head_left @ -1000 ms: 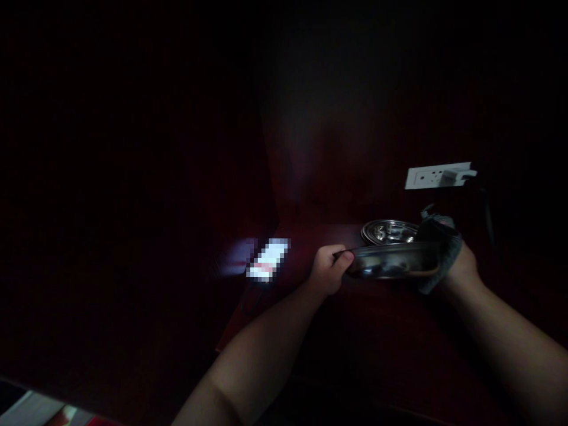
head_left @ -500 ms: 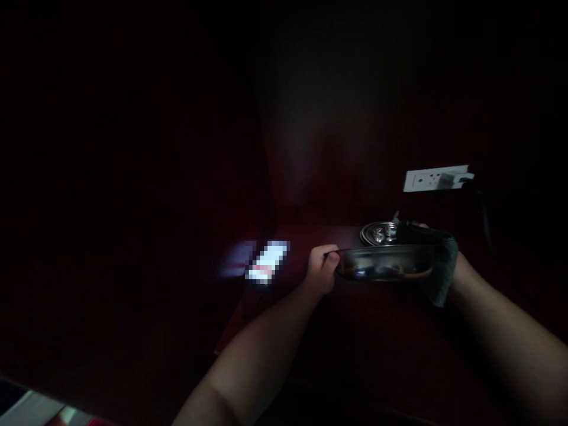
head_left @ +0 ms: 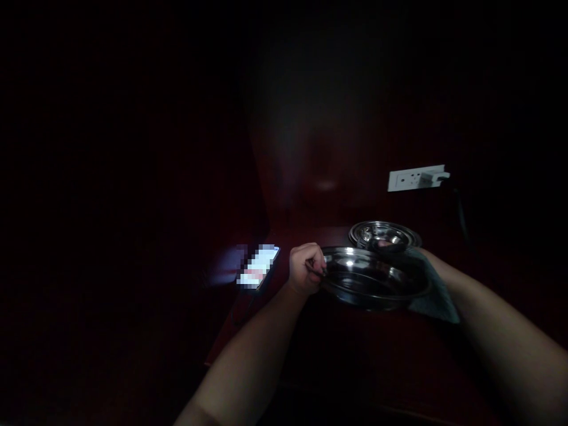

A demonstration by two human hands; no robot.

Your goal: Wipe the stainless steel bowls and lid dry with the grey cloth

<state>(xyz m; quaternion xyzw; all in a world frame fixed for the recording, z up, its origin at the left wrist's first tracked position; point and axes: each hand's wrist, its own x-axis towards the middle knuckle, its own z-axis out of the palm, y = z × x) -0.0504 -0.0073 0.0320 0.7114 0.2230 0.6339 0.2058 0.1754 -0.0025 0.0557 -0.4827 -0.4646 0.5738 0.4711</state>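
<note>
A shiny steel pan (head_left: 368, 299), shallow and round, is held above the dark red table, tilted so its inside shows. My left hand (head_left: 306, 269) is closed around the handle at its left side. At the pan's far right rim, my right hand (head_left: 425, 258) grips a grey-green cloth (head_left: 437, 293) that hangs down over the pan's side. The cloth and rim hide part of the right fingers. Just behind the pan, several steel dishes or lids (head_left: 377, 228) lie stacked on the table.
A lit phone (head_left: 260, 266) with a blurred screen lies left of my left hand. On the back wall is a white socket plate (head_left: 402, 180) with a charger plug (head_left: 435, 177) and hanging cable. Much of the surroundings is very dark.
The pan has tipped toward me, so its inside now shows. My right hand and the cloth have shifted along its far rim. The whole view has moved slightly.
</note>
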